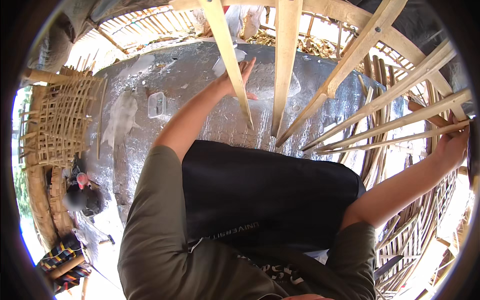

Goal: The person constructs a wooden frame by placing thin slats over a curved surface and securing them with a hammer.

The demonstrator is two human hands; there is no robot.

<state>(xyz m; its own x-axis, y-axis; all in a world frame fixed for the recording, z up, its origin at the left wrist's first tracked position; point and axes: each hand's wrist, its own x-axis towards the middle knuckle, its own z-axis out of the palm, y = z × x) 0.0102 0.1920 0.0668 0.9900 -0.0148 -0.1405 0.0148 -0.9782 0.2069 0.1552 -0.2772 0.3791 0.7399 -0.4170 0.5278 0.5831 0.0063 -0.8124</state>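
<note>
The left hand (pixel 245 75) is open, fingers extended and thumb held apart, with the palm gripping nothing that shows. It is behind a long, flat, pale wooden slat (pixel 221 30), which crosses in front of it; whether the skin touches the wood, I cannot tell. The right hand (pixel 450 143), far out at the right edge, has its fingers curled around the outer end of a thinner pale wooden strip (pixel 425 133); part of this grip is lost in the dark rim.

Slat and strip are the two outermost members of a fan-shaped pale wooden frame (pixel 288 30). Its pieces converge above the person's lap and spread away, crossed near their outer ends by a curved pale wooden crosspiece (pixel 407 47). The frame thus lies between the two hands, its left side at the left hand and its right side in the right one.

Below the converging ends, black cloth (pixel 270 195) covers the lap. Beyond the knees stretches a worn grey floor (pixel 185 75) with glossy patches, and on it, left of the left forearm, sits a small clear plastic box (pixel 157 105). Farther left stands an openwork woven panel of tan strips (pixel 62 120). At the lower left hangs multicoloured patterned cloth (pixel 62 260). Loose brown sticks (pixel 382 117) stand behind the frame on the right, and dry brown leaves (pixel 280 38) lie beyond the floor's far edge.
</note>
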